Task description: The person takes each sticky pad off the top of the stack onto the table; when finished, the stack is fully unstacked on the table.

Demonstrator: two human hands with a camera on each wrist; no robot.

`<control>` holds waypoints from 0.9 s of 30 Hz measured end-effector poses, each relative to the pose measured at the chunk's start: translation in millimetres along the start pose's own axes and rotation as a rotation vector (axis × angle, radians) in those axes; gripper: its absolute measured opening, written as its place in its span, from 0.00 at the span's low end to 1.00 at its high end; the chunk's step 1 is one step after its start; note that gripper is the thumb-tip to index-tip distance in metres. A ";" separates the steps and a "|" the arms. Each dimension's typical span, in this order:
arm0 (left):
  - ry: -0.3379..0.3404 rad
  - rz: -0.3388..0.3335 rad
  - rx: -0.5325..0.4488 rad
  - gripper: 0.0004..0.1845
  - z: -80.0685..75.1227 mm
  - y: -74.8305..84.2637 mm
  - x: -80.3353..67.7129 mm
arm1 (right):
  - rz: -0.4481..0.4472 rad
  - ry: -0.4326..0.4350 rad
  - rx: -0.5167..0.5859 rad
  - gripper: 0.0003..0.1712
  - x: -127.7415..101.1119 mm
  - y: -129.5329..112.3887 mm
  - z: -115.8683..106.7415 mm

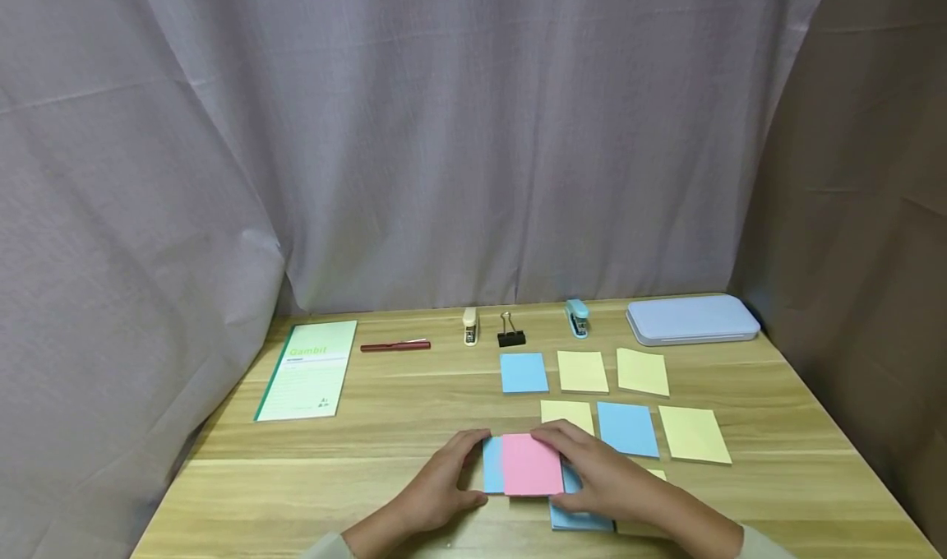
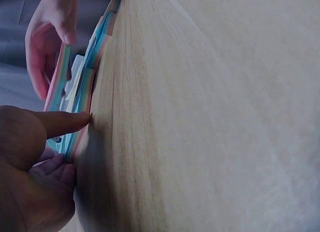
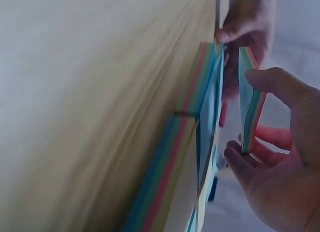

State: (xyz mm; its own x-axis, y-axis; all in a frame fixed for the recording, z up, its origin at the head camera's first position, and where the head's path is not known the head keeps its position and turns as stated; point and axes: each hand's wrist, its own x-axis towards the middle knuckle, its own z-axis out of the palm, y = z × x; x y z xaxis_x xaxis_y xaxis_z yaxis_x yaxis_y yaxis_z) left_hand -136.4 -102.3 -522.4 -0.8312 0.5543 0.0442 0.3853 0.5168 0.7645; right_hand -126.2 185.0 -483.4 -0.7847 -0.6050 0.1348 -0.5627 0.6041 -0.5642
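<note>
Pinched between the thumb and fingers of my right hand [image 1: 599, 473] is a sticky note pad with a pink top [image 1: 533, 464]. Its edge [image 3: 248, 99] shows layered colours in the right wrist view, and it is raised off the table. Beneath it, partly covered, lies a blue-topped sticky note pad [image 1: 491, 467]; my left hand [image 1: 440, 485] grips this one, thumb at the near edge and fingers at the far side. Another blue pad [image 1: 580, 521] sits below my right hand, partly hidden. A yellow pad [image 1: 565, 413] lies just beyond the fingers.
More pads stand in rows to the right, such as a blue one [image 1: 627, 429] and a yellow one [image 1: 695, 434]. Along the back are a notebook [image 1: 307, 370], a red pen [image 1: 395, 346], two staplers [image 1: 470, 326], a binder clip [image 1: 511, 338] and a pale blue case [image 1: 691, 319].
</note>
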 end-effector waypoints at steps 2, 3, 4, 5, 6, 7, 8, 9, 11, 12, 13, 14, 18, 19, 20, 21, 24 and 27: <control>-0.002 -0.001 -0.017 0.44 0.3 0.0 0.3 | -0.004 0.028 0.002 0.43 -9.5 4.1 -5.9; -0.005 -0.008 -0.024 0.44 0.3 0.1 0.4 | -0.003 0.043 0.000 0.43 -14.8 6.1 -9.3; -0.007 -0.012 -0.030 0.44 0.1 0.1 0.5 | -0.002 0.060 -0.005 0.43 -20.4 8.3 -12.7; -0.007 -0.015 -0.032 0.44 -0.1 0.2 0.3 | 0.001 0.077 -0.015 0.43 -26.7 10.5 -16.2; -0.006 -0.019 -0.034 0.44 -0.4 0.2 0.1 | 0.008 0.094 -0.022 0.43 -33.0 12.7 -19.3; -0.006 -0.023 -0.036 0.44 -0.8 0.2 -0.2 | 0.014 0.112 -0.029 0.44 -39.3 14.7 -22.3; -0.005 -0.026 -0.036 0.44 -1.1 0.0 -0.4 | 0.023 0.130 -0.037 0.44 -45.5 16.9 -25.2; -0.004 -0.029 -0.040 0.44 -1.3 -0.1 -0.6 | 0.040 0.146 -0.047 0.44 -52.0 19.2 -28.2; -0.003 -0.033 -0.043 0.44 -1.6 -0.6 -0.6 | 0.071 0.175 -0.074 0.45 -65.5 24.4 -33.7; -0.003 -0.035 -0.044 0.44 -1.7 -0.8 -0.6 | 0.081 0.195 -0.084 0.46 -72.3 27.4 -35.7; -0.002 -0.036 -0.041 0.44 -1.9 -1.1 -0.6 | 0.096 0.210 -0.093 0.46 -79.4 30.6 -37.4; -0.001 -0.037 -0.038 0.44 -1.9 -1.5 -0.7 | 0.107 0.224 -0.101 0.47 -86.2 34.3 -39.1; 0.003 -0.037 -0.021 0.44 -2.5 -2.7 -1.6 | 0.078 0.290 -0.098 0.49 -112.3 51.4 -41.9; 0.005 -0.037 -0.016 0.44 -2.7 -2.9 -1.9 | 0.075 0.297 -0.094 0.49 -118.1 56.1 -42.4; 0.006 -0.038 -0.012 0.44 -2.8 -3.2 -2.0 | 0.065 0.297 -0.082 0.49 -123.6 61.7 -43.5; 0.007 -0.039 -0.009 0.43 -2.9 -3.3 -2.1 | 0.066 0.299 -0.080 0.49 -129.2 67.1 -44.3; 0.011 -0.040 -0.002 0.43 -2.7 -3.3 -2.1 | 0.115 0.253 -0.066 0.46 -145.2 83.5 -49.6; 0.015 -0.043 0.002 0.42 -2.2 -2.3 -2.3 | 0.122 0.218 -0.037 0.45 -159.4 99.0 -54.7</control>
State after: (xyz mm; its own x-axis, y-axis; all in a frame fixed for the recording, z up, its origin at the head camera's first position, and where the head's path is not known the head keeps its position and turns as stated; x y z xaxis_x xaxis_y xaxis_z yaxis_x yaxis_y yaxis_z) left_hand -136.2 -106.2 -522.8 -0.8530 0.5215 0.0214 0.3499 0.5409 0.7648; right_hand -71.0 369.6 -516.1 -0.8826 -0.4026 0.2428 -0.4665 0.6865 -0.5578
